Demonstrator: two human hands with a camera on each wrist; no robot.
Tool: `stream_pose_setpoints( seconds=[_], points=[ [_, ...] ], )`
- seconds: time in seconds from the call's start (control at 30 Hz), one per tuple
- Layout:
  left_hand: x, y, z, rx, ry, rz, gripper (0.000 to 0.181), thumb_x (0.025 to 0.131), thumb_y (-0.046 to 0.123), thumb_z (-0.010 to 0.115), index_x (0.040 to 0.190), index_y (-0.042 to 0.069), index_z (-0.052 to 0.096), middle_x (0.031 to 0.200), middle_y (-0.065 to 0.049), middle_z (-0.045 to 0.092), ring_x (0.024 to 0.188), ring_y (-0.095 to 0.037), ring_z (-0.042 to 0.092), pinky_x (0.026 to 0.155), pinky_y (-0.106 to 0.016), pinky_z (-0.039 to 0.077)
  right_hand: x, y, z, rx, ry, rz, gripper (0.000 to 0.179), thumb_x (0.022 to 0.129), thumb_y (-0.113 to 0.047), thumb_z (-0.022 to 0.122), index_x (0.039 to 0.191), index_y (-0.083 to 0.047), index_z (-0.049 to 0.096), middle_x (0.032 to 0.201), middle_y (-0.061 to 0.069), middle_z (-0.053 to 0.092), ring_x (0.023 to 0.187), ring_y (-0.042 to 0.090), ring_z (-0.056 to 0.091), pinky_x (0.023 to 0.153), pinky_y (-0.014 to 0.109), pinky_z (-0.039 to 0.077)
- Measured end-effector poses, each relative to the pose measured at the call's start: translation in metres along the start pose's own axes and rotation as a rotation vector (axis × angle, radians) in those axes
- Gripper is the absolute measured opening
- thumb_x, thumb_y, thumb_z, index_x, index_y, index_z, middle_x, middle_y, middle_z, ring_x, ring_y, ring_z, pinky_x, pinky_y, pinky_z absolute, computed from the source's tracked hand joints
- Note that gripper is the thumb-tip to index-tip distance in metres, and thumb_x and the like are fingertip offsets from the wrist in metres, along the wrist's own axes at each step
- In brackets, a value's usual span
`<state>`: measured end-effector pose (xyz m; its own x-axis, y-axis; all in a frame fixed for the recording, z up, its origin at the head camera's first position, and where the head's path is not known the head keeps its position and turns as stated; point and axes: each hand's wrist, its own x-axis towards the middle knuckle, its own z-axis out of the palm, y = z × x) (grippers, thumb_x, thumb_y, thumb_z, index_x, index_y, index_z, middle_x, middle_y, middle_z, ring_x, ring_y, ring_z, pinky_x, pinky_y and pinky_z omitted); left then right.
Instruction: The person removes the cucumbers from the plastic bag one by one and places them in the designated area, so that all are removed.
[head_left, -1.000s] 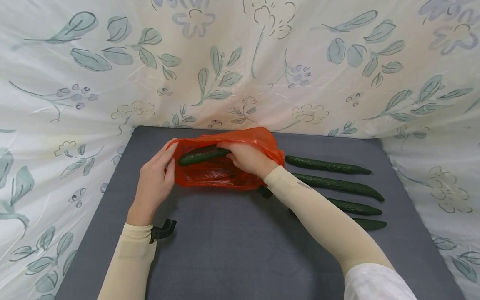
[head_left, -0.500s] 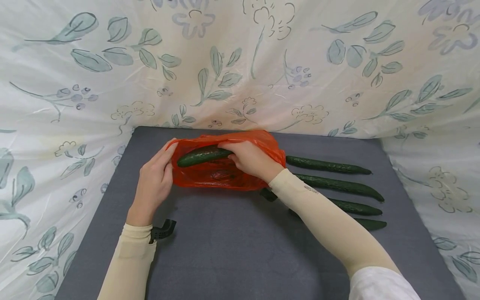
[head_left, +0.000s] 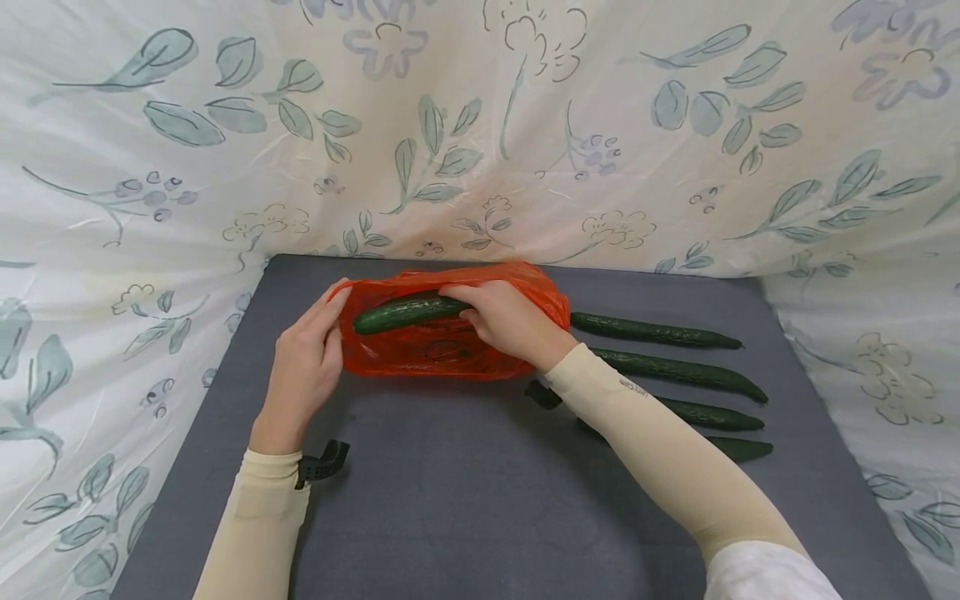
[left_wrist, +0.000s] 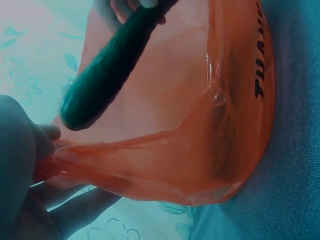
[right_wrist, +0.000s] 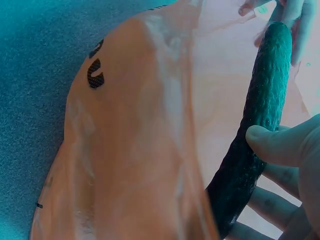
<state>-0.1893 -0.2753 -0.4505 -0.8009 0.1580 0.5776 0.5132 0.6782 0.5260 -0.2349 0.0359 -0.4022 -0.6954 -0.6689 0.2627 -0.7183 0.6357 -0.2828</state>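
A thin red plastic bag point(head_left: 442, 367) lies on its side on the table, its mouth facing the person. My left hand point(head_left: 303, 358) pinches the left edge of that mouth between thumb and fingers, as the left wrist view also shows. In the bag's opening, my right hand point(head_left: 513, 321) grips a dark green cucumber point(head_left: 405, 313) by its right part. The cucumber's free end points left, close to the left fingers. Thumb on one side and fingers on the other are plain in the right wrist view, where the bag's wall hides the cucumber's lower end point(right_wrist: 225, 205).
Several more cucumbers lie in a row at the right: a far one point(head_left: 660, 331), one below it point(head_left: 682, 371), and others partly hidden by the right forearm. A floral cloth point(head_left: 480, 125) hangs behind the dark grey table point(head_left: 450, 483).
The right hand and the cucumber have shifted slightly right and show a little more of the cucumber. The bag's top has sunk a bit. The left hand has drifted slightly left with its edge.
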Motion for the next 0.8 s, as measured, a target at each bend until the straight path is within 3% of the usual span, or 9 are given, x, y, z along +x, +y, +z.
stream_pose_setpoints(
  seconds=[0.17, 0.27, 0.4, 0.63, 0.73, 0.8],
  points=[
    [0.002, 0.000, 0.001, 0.006, 0.004, 0.009, 0.052, 0.106, 0.000, 0.049, 0.156, 0.008, 0.060, 0.161, -0.006, 0.055, 0.138, -0.038, 0.060, 0.104, -0.062, 0.051, -0.003, -0.003, -0.003, -0.014, 0.010, 0.002, 0.049, 0.101, -0.003, 0.075, 0.148, -0.012, 0.065, 0.135, 0.004, 0.072, 0.110, 0.022, 0.071, 0.096, 0.039, 0.057],
    [0.002, 0.000, 0.001, 0.008, 0.008, 0.015, 0.053, 0.105, -0.002, 0.049, 0.156, 0.008, 0.060, 0.160, -0.008, 0.056, 0.132, -0.039, 0.064, 0.087, -0.053, 0.060, -0.005, -0.005, -0.005, -0.021, 0.012, 0.011, 0.049, 0.102, -0.005, 0.075, 0.150, -0.013, 0.065, 0.138, 0.006, 0.071, 0.112, 0.024, 0.071, 0.096, 0.040, 0.057],
    [0.000, 0.000, 0.001, 0.006, 0.013, 0.019, 0.053, 0.105, -0.004, 0.051, 0.155, 0.007, 0.060, 0.160, -0.010, 0.056, 0.127, -0.040, 0.066, 0.065, -0.044, 0.047, -0.007, -0.009, -0.008, -0.032, 0.029, 0.011, 0.050, 0.102, -0.008, 0.076, 0.151, -0.014, 0.065, 0.139, 0.006, 0.071, 0.112, 0.025, 0.071, 0.093, 0.041, 0.058],
    [0.000, 0.001, 0.000, -0.009, 0.010, 0.016, 0.056, 0.102, -0.009, 0.052, 0.156, 0.007, 0.060, 0.160, -0.011, 0.056, 0.133, -0.040, 0.063, 0.076, -0.051, 0.054, -0.010, -0.015, -0.011, -0.018, 0.059, -0.010, 0.052, 0.100, -0.008, 0.078, 0.150, -0.014, 0.066, 0.142, 0.005, 0.070, 0.116, 0.024, 0.071, 0.095, 0.042, 0.058],
    [0.000, 0.001, 0.000, -0.012, 0.001, 0.009, 0.059, 0.100, -0.011, 0.053, 0.156, 0.007, 0.060, 0.160, -0.010, 0.055, 0.137, -0.039, 0.060, 0.091, -0.058, 0.057, -0.011, -0.019, -0.013, -0.016, 0.071, -0.022, 0.051, 0.101, -0.009, 0.078, 0.150, -0.014, 0.066, 0.143, 0.004, 0.069, 0.120, 0.024, 0.070, 0.097, 0.042, 0.057],
    [0.000, 0.001, -0.001, -0.014, -0.004, 0.003, 0.061, 0.099, -0.011, 0.053, 0.156, 0.008, 0.060, 0.161, -0.009, 0.055, 0.140, -0.039, 0.059, 0.101, -0.063, 0.053, -0.011, -0.022, -0.015, -0.018, 0.082, -0.027, 0.051, 0.101, -0.010, 0.078, 0.150, -0.014, 0.067, 0.144, 0.004, 0.069, 0.122, 0.023, 0.069, 0.099, 0.043, 0.057]
  ],
)
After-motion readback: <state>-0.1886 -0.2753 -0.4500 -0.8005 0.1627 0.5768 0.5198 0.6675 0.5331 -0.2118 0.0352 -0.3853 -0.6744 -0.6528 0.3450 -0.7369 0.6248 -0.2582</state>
